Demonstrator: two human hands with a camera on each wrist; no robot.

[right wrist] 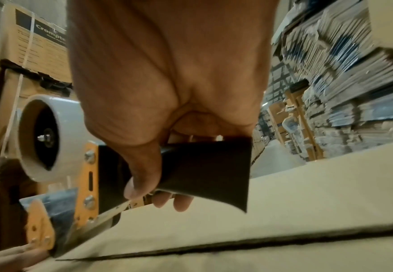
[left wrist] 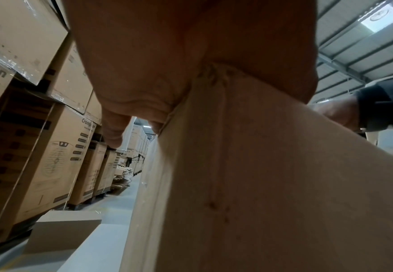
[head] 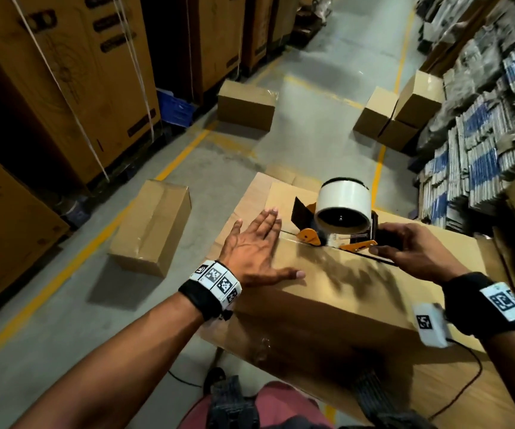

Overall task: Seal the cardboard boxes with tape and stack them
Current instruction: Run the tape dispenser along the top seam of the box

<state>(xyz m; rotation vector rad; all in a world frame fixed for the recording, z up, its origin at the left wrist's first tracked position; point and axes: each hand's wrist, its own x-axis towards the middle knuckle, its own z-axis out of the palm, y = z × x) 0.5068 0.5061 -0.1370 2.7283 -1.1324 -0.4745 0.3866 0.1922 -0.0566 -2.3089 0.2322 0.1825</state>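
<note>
Left hand [head: 251,249] flat on box [head: 327,292]; dispenser at the seam's far end.

Head view: left grip spread, palm pressing the near-left flap. Right hand [head: 417,246] is clamped on the dispenser [head: 339,212], whose nose meets the seam [head: 380,260]. The seam runs from nose toward the right wrist, so the pull likely comes back toward the body.
Left wrist view: palm [left wrist: 167,55] on cardboard.
Right wrist view: fingers [right wrist: 142,184] wrap the black handle [right wrist: 205,171]; open seam lies just beneath.
</note>
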